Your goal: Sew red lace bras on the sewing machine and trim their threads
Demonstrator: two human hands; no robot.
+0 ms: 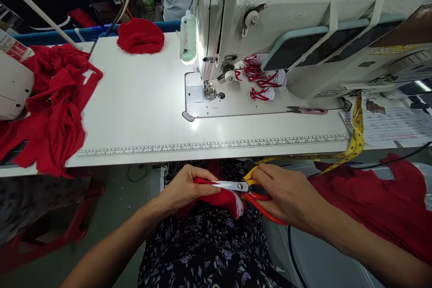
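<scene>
A white industrial sewing machine [303,18] stands with its lamp lit on a white table [141,99]. A heap of red fabric [54,108] spills over the table's left end, and more red cloth [381,207] lies in a bin at the right. Below the table edge, over a flowered lap, a person trims a small red piece [226,200].

The left hand [184,186] pinches the piece from above, with the fingers curled over its top fold. The right hand [286,193] is closed through the red and yellow handles of the scissors [236,186], whose blade lies flat across the cloth and points at the left hand's fingers.

The work in hand looks like a cut at the piece's edge — blade on the fabric, cloth pulled taut between the two hands. A clean snip would call for the left fingers to stay clear of the blade tip and hold the fold steady.

How far apart the blades stand cannot be told, because only one shows and its tip runs under the left hand. The piece's lower corner shows a white, printed patch too small to read. Pink thread snips [308,110] and a yellow tape measure [356,139] lie at the table's right. A second person at the back is cut off at the torso.
</scene>
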